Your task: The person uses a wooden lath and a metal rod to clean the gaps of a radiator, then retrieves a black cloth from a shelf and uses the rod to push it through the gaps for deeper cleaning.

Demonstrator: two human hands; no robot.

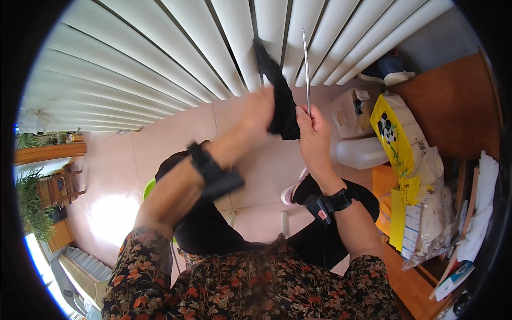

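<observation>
A black cloth (282,96) runs down from a gap between the white vertical slats (267,20) of what looks like a radiator. My left hand (256,110) is blurred by motion at the cloth's left edge. Its fingers are partly hidden, so its grip cannot be made out. Between the thumb and fingers of my right hand (315,132) is a thin metal rod (307,68), pointing up in front of the slats. The cloth's lower right edge lies against or just beside this hand.
At right are a cardboard box (356,110), a white plastic jug (360,152), a yellow panda-printed package (394,140) and a wooden cabinet (448,108). Shoes (394,68) sit at upper right. A green rim (149,188) shows beside my left leg. Plants (34,204) stand far left.
</observation>
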